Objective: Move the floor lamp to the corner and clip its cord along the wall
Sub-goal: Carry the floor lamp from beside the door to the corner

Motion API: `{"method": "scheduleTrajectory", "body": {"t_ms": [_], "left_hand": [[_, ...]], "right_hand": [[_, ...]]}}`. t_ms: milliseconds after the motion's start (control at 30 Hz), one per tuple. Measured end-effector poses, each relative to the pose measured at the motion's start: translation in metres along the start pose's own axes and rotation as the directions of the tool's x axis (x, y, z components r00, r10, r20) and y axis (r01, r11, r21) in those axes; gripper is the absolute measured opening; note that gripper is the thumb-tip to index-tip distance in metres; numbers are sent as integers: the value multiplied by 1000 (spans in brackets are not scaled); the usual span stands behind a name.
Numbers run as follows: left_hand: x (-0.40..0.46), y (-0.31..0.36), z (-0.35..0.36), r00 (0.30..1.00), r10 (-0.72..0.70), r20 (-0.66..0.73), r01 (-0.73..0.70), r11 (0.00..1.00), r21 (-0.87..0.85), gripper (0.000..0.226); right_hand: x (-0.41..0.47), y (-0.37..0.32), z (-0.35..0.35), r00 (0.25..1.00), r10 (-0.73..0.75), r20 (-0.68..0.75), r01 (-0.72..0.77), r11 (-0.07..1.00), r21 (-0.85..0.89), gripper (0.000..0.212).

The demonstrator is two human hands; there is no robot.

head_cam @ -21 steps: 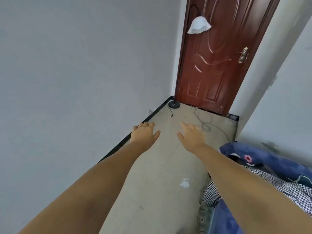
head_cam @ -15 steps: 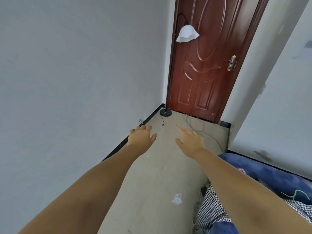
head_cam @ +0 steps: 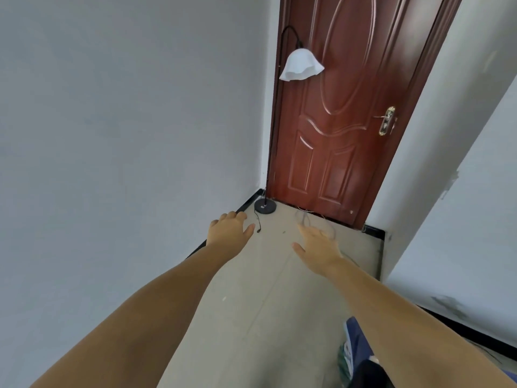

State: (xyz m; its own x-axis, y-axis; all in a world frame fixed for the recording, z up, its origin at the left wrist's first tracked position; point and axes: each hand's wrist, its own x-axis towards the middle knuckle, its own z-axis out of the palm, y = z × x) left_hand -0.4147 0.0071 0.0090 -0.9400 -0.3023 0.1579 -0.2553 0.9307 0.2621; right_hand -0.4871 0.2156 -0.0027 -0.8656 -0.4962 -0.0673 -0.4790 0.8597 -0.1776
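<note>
A floor lamp stands in the far corner beside the door: white bell shade (head_cam: 301, 65), thin black pole (head_cam: 272, 141), round black base (head_cam: 265, 206). A short black cord (head_cam: 258, 223) trails from the base onto the floor. A thin grey cord (head_cam: 305, 218) loops on the floor in front of the door. My left hand (head_cam: 230, 229) is stretched forward, fingers apart, empty, just short of the base. My right hand (head_cam: 317, 249) is also outstretched and empty, over the grey cord loops.
A dark red door (head_cam: 341, 107) with a brass handle (head_cam: 387, 120) closes the passage ahead. A black skirting strip (head_cam: 249, 204) runs along the left wall. Blue bedding (head_cam: 355, 345) lies at the lower right. The beige floor (head_cam: 265, 303) runs between both walls.
The view has tilted up and come nearer the corner, so the lamp and door look larger. Both hands stay outstretched and empty. The bedding has slid mostly out of view.
</note>
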Motion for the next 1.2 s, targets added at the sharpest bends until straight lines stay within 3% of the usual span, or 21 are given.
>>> {"method": "scheduleTrajectory", "body": {"t_ms": [400, 667, 933, 1200], "left_hand": [[303, 42, 61, 997, 81, 1, -80, 991, -106, 32], [475, 69, 99, 989, 149, 10, -147, 982, -117, 33], [660, 77, 165, 999, -42, 29, 45, 993, -112, 35], [821, 96, 205, 991, -124, 42, 128, 982, -141, 34]], "right_hand": [[274, 111, -42, 995, 103, -16, -102, 994, 47, 55], [432, 186, -59, 986, 162, 50, -165, 983, 75, 56], [631, 260, -50, 993, 17, 120, -19, 1000, 17, 56], [809, 318, -73, 989, -1, 145, -10, 997, 79, 56]]}}
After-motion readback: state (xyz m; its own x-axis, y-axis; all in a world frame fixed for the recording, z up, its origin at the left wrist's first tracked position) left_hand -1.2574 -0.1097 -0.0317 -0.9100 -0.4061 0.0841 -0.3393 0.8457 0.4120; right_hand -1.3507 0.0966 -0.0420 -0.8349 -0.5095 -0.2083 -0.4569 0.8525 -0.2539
